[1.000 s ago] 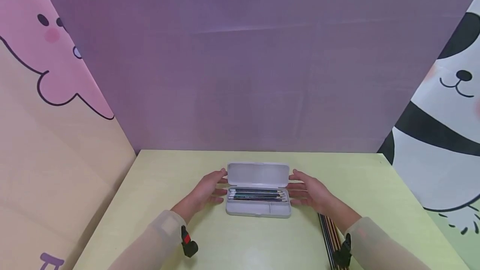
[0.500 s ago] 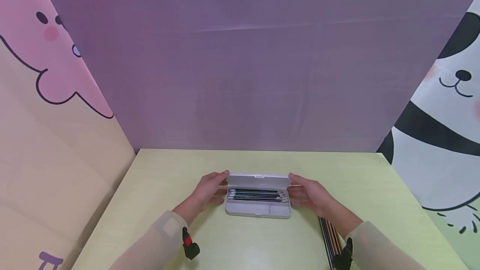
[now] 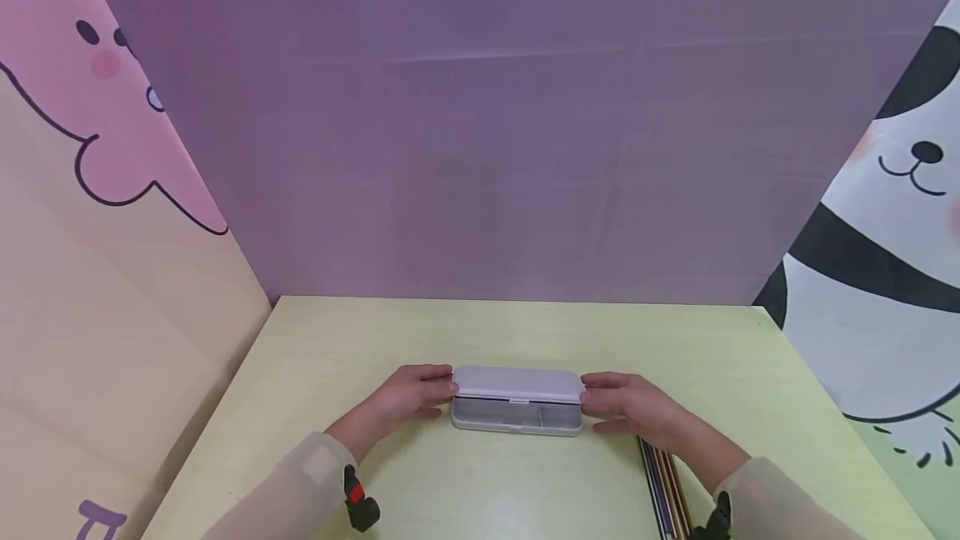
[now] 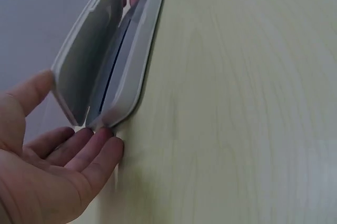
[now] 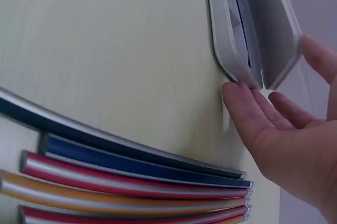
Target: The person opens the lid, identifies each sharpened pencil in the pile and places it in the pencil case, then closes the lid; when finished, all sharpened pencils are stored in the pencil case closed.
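A pale pencil case lies lengthwise on the table, its hinged lid partly lowered over the base. In the head view the lid covers the back compartment, while the divided front one shows. My left hand is at the left end; in the left wrist view its thumb touches the lid's edge and the extended fingers lie by the base. At the other end, my right hand mirrors this, with its thumb against the lid and fingers by the base corner.
Several striped pencils, dark, blue, red and orange in the right wrist view, lie side by side on the light wooden table under the right forearm. A purple panel stands behind the table, with cartoon-printed side walls.
The lid has swung from fully back, through upright, down toward me, hiding the pencils inside the case. Both hands have moved slightly toward me with it; the base has stayed in place.
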A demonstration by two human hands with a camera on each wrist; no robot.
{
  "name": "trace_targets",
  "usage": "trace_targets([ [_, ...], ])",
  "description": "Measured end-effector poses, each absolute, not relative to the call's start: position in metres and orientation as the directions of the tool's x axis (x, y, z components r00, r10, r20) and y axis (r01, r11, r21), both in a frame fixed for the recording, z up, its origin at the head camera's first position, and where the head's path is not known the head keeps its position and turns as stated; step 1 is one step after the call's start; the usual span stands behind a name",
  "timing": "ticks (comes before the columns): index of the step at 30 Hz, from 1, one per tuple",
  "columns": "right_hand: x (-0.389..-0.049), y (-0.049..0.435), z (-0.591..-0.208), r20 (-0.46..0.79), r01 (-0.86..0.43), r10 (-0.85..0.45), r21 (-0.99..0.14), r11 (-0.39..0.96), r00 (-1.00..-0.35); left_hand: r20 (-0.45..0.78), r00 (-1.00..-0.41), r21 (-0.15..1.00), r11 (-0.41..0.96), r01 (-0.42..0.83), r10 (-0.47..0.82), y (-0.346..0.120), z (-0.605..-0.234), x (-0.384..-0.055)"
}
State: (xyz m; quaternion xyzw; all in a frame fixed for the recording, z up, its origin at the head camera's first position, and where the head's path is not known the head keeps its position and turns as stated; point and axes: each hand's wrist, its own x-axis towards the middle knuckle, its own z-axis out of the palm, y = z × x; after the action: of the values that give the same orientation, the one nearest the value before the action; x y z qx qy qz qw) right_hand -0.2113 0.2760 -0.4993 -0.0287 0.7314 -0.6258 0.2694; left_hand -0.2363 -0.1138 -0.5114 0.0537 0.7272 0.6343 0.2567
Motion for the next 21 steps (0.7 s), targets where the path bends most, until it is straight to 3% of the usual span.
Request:
trace_targets([
  [9, -0.205, 0.269, -0.501, -0.266, 0.122, -0.368, -0.920, 0.371, -0.891, -0.203, -0.880, 0.910, 0.414, -0.008, 0.429, -0.111, -0.517, -0.238],
  [15, -0.209, 0.264, -0.501, -0.202, 0.007, -0.341, -0.868, 0.497, -0.918, -0.150, -0.896, 0.755, 0.634, 0.170, 0.418, -0.107, -0.517, -0.240],
  [21, -0.214, 0.262, -0.502, -0.159, -0.098, -0.328, -0.757, 0.646, -0.931, -0.153, -0.892, 0.694, 0.689, 0.210, 0.425, -0.107, -0.518, -0.238],
])
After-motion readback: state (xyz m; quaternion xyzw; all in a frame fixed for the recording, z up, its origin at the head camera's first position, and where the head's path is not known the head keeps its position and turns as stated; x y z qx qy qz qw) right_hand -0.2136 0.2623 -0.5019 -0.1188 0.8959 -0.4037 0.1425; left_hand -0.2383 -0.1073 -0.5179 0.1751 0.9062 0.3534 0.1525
